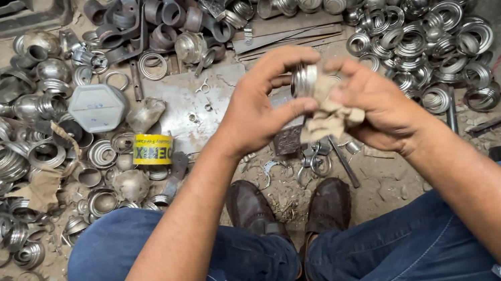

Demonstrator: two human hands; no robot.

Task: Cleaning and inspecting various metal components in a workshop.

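My left hand (262,108) grips a shiny round metal fitting (303,80) by its rim, held up in front of me. My right hand (375,106) presses a crumpled beige cloth (326,114) against that fitting from the right and below. Both hands hover above a flat steel plate (190,106) on the dirt floor. My knees in blue jeans and my two dark brown shoes (289,212) sit below the hands.
Heaps of similar ribbed metal rings lie at the upper right (420,17) and left (15,153). A grey hexagonal lid (97,107), a yellow tin (152,150), dark steel brackets (156,21) and flat strips (287,36) surround the plate.
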